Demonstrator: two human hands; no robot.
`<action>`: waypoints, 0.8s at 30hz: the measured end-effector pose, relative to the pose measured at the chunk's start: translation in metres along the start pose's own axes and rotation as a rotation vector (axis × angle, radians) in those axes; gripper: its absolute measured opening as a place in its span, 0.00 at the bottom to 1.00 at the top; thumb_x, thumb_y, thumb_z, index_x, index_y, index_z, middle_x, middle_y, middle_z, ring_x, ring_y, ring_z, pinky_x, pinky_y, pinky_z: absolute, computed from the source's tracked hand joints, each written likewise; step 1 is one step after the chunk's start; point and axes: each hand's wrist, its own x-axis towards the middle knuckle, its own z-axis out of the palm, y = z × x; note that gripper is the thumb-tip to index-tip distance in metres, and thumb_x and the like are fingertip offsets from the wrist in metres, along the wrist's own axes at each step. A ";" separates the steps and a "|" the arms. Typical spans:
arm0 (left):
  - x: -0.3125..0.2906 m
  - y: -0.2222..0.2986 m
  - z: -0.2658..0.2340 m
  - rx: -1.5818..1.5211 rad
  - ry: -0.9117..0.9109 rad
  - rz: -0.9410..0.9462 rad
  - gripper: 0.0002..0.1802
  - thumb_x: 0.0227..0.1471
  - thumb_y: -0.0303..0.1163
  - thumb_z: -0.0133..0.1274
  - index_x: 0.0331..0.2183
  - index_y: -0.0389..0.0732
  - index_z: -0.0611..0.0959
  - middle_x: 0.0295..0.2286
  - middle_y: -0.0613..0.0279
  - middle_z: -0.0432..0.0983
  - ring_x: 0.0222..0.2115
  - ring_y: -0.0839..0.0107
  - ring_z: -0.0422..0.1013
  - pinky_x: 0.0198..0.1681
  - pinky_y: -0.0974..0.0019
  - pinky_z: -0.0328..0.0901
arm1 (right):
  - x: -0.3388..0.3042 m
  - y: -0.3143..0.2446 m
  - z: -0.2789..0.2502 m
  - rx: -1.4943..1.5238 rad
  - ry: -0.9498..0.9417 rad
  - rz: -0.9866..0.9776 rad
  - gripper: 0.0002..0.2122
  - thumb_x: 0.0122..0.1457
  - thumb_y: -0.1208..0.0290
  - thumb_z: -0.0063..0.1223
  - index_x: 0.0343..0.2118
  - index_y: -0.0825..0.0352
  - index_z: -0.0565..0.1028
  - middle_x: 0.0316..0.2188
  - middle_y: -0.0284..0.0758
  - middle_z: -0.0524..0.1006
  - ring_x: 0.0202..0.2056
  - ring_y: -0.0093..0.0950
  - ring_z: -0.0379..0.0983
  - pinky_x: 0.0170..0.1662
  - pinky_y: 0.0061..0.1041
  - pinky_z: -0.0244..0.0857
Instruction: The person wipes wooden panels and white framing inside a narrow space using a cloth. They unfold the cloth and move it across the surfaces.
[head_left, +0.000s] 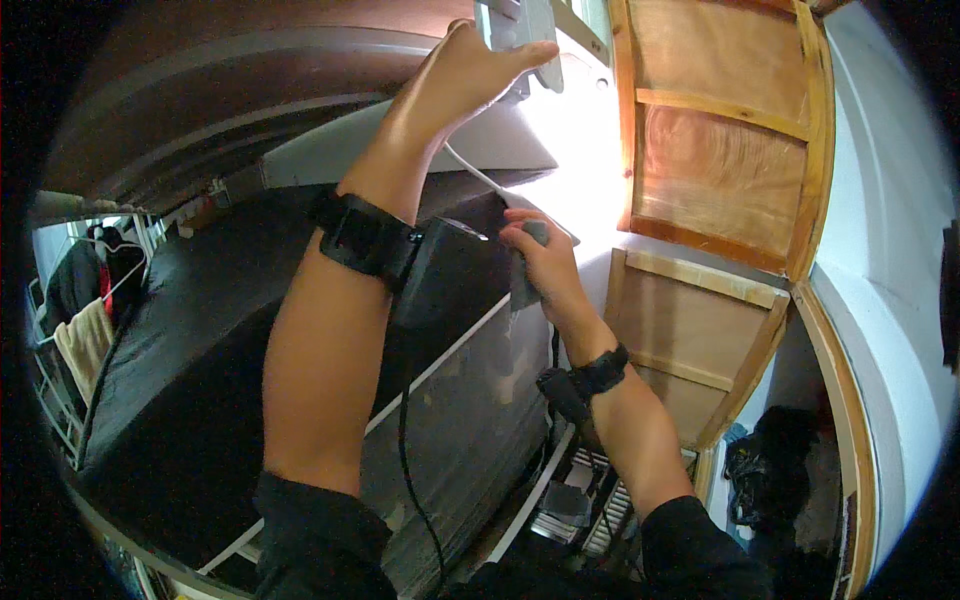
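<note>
My left hand [470, 75] is raised at the top middle, closed around a pale grey-white object [540, 60] with a smooth casing; its upper end is cut off by the picture's edge. Below that hand a thin white cord [470, 167] slants down toward my right hand [548, 262]. Lower and to the right, the right hand is shut on a grey cloth [522, 285], which bunches above the fingers and hangs beneath them. Bright glare washes out the white surface beside both hands.
A dark-covered raised surface [210, 270] spreads to the left, with hangers and a beige towel [85, 345] beyond. Wooden panels [715, 180] stand at right. A black box [435, 270] strapped to my left forearm trails a black cable [408, 450]. A dark bag [770, 465] lies lower right.
</note>
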 end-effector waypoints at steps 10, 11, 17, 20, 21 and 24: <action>0.028 -0.023 -0.043 0.057 -0.195 -0.134 0.29 0.52 0.56 0.47 0.39 0.38 0.80 0.33 0.63 0.76 0.35 0.74 0.69 0.44 0.70 0.61 | 0.042 -0.062 0.045 0.108 0.185 -0.256 0.12 0.54 0.74 0.53 0.42 0.70 0.73 0.36 0.37 0.76 0.38 0.28 0.72 0.45 0.24 0.63; 0.027 -0.025 -0.044 0.058 -0.192 -0.134 0.29 0.52 0.56 0.47 0.39 0.38 0.80 0.33 0.63 0.76 0.35 0.74 0.69 0.44 0.70 0.61 | 0.046 -0.064 0.043 0.079 0.305 -0.351 0.16 0.55 0.72 0.54 0.46 0.71 0.71 0.34 0.36 0.75 0.36 0.24 0.71 0.42 0.21 0.63; 0.020 -0.047 -0.031 -0.100 -0.089 -0.373 0.27 0.54 0.54 0.46 0.38 0.38 0.80 0.33 0.64 0.75 0.36 0.74 0.67 0.44 0.69 0.59 | 0.029 -0.100 0.031 0.123 0.359 -0.397 0.32 0.52 0.60 0.60 0.55 0.72 0.59 0.35 0.41 0.73 0.39 0.29 0.71 0.44 0.25 0.64; 0.007 -0.040 -0.020 -0.304 -0.108 -0.251 0.25 0.54 0.52 0.47 0.38 0.38 0.80 0.34 0.65 0.75 0.35 0.74 0.67 0.44 0.70 0.60 | 0.040 -0.110 0.036 -0.321 0.367 -0.656 0.45 0.46 0.58 0.66 0.61 0.66 0.48 0.47 0.50 0.66 0.44 0.41 0.70 0.46 0.33 0.65; 0.009 -0.039 -0.019 -0.306 -0.108 -0.245 0.25 0.54 0.52 0.47 0.38 0.38 0.80 0.34 0.65 0.75 0.35 0.74 0.67 0.44 0.70 0.60 | 0.043 -0.113 0.038 -0.323 0.370 -0.662 0.45 0.46 0.58 0.66 0.61 0.66 0.48 0.47 0.50 0.66 0.44 0.41 0.70 0.46 0.33 0.65; 0.010 -0.044 -0.019 -0.312 -0.129 -0.247 0.24 0.56 0.48 0.46 0.42 0.37 0.79 0.36 0.65 0.76 0.36 0.75 0.68 0.44 0.71 0.60 | 0.053 -0.110 0.043 -0.550 0.455 -0.878 0.42 0.42 0.66 0.68 0.59 0.63 0.56 0.44 0.52 0.67 0.43 0.46 0.70 0.43 0.38 0.67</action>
